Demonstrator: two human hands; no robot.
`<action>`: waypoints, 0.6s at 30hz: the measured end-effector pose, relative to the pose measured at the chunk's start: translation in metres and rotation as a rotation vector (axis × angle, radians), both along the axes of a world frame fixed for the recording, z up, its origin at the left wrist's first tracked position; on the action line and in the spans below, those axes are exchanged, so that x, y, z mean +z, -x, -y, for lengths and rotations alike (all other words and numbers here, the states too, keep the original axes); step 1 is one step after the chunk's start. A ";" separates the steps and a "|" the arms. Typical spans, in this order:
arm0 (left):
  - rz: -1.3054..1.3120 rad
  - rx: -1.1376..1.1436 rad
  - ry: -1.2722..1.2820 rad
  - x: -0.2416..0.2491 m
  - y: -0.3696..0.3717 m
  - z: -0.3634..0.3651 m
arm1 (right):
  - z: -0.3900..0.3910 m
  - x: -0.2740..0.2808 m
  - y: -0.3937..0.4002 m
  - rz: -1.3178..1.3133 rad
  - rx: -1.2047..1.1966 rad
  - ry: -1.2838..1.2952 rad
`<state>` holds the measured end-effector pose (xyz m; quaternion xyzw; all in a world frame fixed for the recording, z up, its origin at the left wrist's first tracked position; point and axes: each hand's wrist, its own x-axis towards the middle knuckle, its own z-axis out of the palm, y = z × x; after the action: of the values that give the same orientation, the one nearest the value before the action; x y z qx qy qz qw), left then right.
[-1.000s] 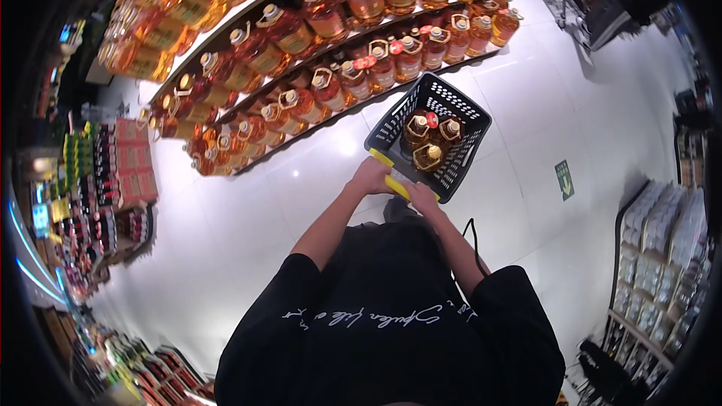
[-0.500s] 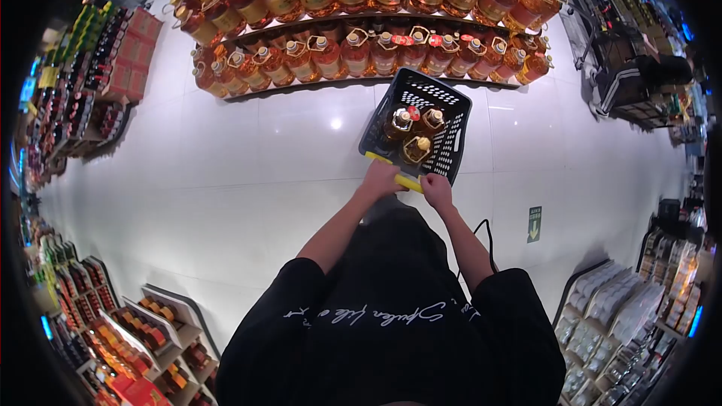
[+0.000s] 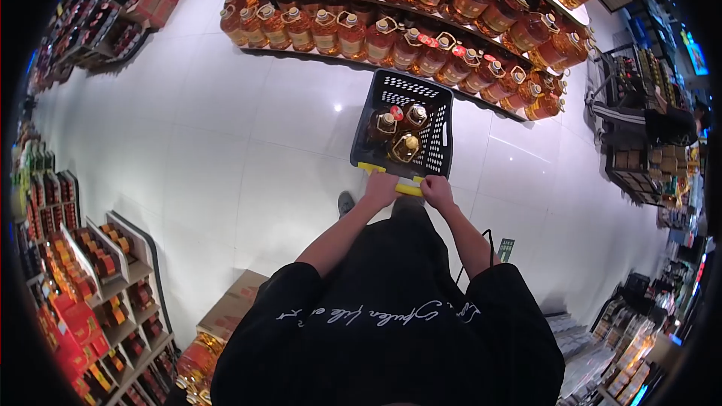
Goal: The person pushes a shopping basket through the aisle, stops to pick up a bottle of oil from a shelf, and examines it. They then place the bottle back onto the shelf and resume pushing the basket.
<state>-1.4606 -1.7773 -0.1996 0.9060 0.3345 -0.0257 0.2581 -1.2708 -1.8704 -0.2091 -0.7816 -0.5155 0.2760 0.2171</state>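
Observation:
In front of me is a black plastic shopping basket (image 3: 438,109) with perforated sides and a yellow handle (image 3: 408,190). My left hand (image 3: 380,187) is wrapped around the left part of that handle, and my right hand (image 3: 436,191) grips its right end. Three large bottles of amber liquid stand inside the basket: one at the left (image 3: 384,127), another at the back right (image 3: 415,116) and a third nearer to me (image 3: 405,148). Pale loop handles circle their necks. A red tag shows by the left bottle.
Ahead, a tiered display shelf (image 3: 316,51) carries rows of large amber bottles, close beyond the basket. Another person (image 3: 662,122) is at the far right by dark racks. A stocked shelf (image 3: 129,271) and a cardboard box (image 3: 235,302) stand at left. White tiled floor (image 3: 286,120) lies between.
My view has turned, so the display shelf now slants down to the right. The basket sits straighter before me. A cardboard box and my shoe have come into view. Both hands keep their grip.

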 end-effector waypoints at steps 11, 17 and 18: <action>-0.320 0.106 0.263 0.007 -0.071 0.035 | -0.004 -0.003 -0.077 -0.009 0.361 -0.060; -0.296 0.366 0.172 0.003 -0.105 0.067 | -0.017 -0.001 -0.114 -0.016 0.511 -0.102; -0.259 0.407 0.181 0.000 -0.107 0.067 | -0.021 -0.001 -0.118 -0.011 0.533 -0.119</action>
<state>-1.3538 -1.8447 -0.1993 0.7826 0.5364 -0.1189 0.2928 -1.1524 -1.8492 -0.2103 -0.6028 -0.7172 0.2967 0.1852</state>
